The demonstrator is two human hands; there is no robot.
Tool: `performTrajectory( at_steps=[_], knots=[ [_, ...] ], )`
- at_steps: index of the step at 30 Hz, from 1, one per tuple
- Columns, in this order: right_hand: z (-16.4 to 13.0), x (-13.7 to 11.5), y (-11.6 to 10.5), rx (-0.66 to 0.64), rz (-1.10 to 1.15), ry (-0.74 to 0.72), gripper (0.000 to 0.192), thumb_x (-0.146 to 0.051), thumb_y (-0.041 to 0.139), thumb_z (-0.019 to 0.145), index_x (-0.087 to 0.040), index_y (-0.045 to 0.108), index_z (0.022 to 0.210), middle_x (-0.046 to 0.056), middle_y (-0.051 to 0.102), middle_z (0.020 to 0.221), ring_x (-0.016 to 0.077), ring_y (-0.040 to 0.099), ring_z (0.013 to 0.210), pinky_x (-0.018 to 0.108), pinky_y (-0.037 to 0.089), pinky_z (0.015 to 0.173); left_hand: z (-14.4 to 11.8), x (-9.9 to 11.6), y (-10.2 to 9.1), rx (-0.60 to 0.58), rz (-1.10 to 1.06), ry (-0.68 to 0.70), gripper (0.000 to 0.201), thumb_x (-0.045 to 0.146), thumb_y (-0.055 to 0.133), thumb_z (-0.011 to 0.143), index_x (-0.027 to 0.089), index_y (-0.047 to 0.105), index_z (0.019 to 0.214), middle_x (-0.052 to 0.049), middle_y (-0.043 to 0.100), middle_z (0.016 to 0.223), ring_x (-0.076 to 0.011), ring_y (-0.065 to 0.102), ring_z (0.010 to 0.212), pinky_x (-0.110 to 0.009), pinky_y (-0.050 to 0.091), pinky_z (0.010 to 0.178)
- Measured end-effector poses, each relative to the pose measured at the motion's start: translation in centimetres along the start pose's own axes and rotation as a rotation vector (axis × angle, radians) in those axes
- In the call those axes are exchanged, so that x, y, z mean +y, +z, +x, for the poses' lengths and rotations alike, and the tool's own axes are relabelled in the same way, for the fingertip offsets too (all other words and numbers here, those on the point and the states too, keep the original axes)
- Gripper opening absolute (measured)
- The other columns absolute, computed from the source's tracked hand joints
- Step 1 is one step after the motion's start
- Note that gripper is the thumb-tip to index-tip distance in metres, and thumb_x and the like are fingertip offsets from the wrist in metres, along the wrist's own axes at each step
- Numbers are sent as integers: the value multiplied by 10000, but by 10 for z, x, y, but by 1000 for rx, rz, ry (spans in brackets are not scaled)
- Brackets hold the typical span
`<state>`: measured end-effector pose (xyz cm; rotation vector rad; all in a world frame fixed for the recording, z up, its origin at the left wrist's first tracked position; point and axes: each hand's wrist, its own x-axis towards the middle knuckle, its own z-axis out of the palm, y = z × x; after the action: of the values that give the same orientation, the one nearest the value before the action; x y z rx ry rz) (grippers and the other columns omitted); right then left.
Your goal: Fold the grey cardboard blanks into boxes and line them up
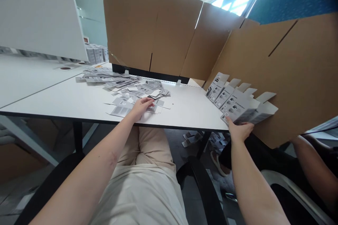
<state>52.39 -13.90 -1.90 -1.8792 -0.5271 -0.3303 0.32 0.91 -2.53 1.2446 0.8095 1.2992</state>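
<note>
Flat, unfolded printed cartons (pixel 123 108) lie in a loose spread near the table's front edge. Over them is my left hand (pixel 142 108), its thumb and fingers pinched together at the edge of a flat carton; the fingers partly hide the contact. At the right end of the table stands a row of folded small boxes (pixel 218 91), grey and white with open top flaps. My right hand (pixel 240 130) is closed around the lower part of the nearest box (pixel 237 107), thumb on its printed front and fingers along its side.
A pile of flat cartons (pixel 105 77) covers the table's back left. Tall cardboard panels (pixel 158 24) wall off the back and right. More cartons (pixel 192 139) lie on the floor. A person's arm (pixel 314 168) shows at right, beyond the panel. My chair's armrest (pixel 206 190) is below.
</note>
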Motion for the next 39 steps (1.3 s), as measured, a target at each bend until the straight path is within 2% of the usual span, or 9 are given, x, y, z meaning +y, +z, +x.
performTrajectory(
  at_steps=[6,10,13,17,21,25,30,34,39],
  knots=[
    [-34,-47,13,-131,55,-233,525,-681,786,984,-251,553,1173,159,704,1166,409,717,1170,689,575,1213,0,-1,1,-7,-6,8,483,594,1068,726,221,891,977,-97,850,985,-290,792,1004,-489,601,1087],
    [-77,-98,46,-582,106,-462,577,-784,739,1011,-219,713,1124,136,784,1075,337,770,1053,540,663,1077,-1,1,1,-18,-10,13,507,612,1074,725,222,890,992,-96,851,980,-295,796,1021,-477,602,1074],
    [-130,-135,73,-978,135,-648,686,-767,898,918,-249,823,1360,140,852,1387,321,830,1211,450,691,1074,-2,1,0,-22,-10,13,520,616,1078,720,216,887,991,-95,852,973,-292,799,1018,-471,609,1073],
    [-202,-167,102,-1223,128,-800,1029,-801,941,913,-335,633,1777,121,608,1863,363,634,1674,489,523,1385,-2,1,-2,-29,0,17,544,637,1070,728,213,872,1004,-97,857,1003,-290,808,1033,-465,626,1077],
    [-232,-177,114,-1251,34,-826,866,-827,791,1049,-282,722,1717,165,553,1903,461,408,1837,647,271,1521,-3,4,-1,-38,15,33,584,674,1068,712,212,840,988,-97,856,1005,-297,819,1042,-484,635,1102],
    [-231,-175,111,-1216,-4,-841,684,-708,729,1137,-265,776,1657,147,627,1848,424,466,1812,589,340,1502,-8,11,-1,-8,32,99,635,815,882,852,209,824,1030,-124,850,1009,-340,835,1094,-515,645,1115],
    [-236,-175,99,-1124,9,-849,560,-665,820,1088,-236,878,1444,172,807,1613,445,625,1631,585,481,1391,-6,14,-3,206,202,231,597,800,631,1060,236,759,1206,-163,836,1320,-378,747,1388,-517,538,1253],
    [-241,-173,91,-1069,46,-871,473,-642,825,1086,-237,882,1324,166,877,1385,426,700,1456,557,540,1316,-2,4,3,241,467,211,597,712,893,929,222,773,1250,-246,782,1498,-499,561,1623,-607,355,1378],
    [-239,-172,92,-1030,42,-875,882,-641,868,1039,-203,611,1759,201,630,1814,440,531,1711,600,387,1457,-4,-6,16,74,728,216,510,592,1098,720,240,810,952,-264,784,1576,-607,418,1741,-680,67,1472]
  ],
)
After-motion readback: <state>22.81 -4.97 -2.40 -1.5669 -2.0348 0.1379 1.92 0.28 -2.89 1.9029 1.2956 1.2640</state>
